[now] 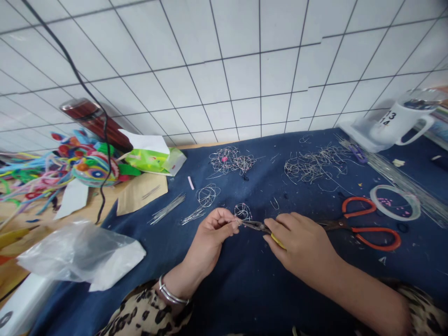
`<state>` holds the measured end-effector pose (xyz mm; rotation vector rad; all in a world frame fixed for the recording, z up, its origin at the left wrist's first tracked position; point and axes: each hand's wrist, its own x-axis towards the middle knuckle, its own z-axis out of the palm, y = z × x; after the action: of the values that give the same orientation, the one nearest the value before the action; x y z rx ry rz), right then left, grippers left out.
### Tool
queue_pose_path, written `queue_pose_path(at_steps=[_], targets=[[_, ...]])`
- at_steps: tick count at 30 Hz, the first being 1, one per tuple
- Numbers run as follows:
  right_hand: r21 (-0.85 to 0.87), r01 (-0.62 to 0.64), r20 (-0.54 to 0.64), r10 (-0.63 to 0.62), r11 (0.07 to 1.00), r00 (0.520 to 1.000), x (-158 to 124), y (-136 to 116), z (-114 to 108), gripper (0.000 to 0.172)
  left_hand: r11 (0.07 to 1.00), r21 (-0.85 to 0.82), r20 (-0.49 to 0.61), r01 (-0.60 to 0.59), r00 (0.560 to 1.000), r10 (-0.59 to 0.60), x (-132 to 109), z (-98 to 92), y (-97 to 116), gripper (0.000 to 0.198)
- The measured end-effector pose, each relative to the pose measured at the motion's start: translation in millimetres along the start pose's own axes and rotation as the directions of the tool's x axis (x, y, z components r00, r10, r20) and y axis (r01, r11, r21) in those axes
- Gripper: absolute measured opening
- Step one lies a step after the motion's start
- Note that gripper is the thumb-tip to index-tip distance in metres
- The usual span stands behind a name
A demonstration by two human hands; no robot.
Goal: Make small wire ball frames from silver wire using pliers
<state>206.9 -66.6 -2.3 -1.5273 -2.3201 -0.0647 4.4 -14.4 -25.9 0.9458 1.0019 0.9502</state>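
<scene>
My left hand [220, 228] pinches a thin piece of wire [241, 221] between thumb and fingertips. My right hand [297, 238] is wrapped round a pair of pliers [257, 225] with yellow handles. The pliers' jaws point left and meet the wire close to my left fingertips; whether they grip it is too small to tell. Just behind the fingertips lies a small wire coil [244, 210]. To the right rests a pair of scissors [364, 219] with red-orange handles, its blades partly behind my right hand.
Wire tangles [233, 161] and a looser wire heap [315, 164] lie on the dark blue cloth [266, 294]. A clear ring-shaped dish [395, 202] and a white mug [395, 121] stand right. Left are a plastic bag [80, 252], a dark red flask [96, 123] and colourful pipe cleaners [31, 179].
</scene>
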Motion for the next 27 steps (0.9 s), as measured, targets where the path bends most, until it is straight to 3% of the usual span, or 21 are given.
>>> queue_pose_path(at_steps=[27], targets=[[0.086,-0.020,-0.018,0.022,0.996,1.000,-2.4,2.9,10.3,0.021,1.000,0.015,0.010,-0.001,1.000,0.000,-0.1,1.0,0.7,0.014]])
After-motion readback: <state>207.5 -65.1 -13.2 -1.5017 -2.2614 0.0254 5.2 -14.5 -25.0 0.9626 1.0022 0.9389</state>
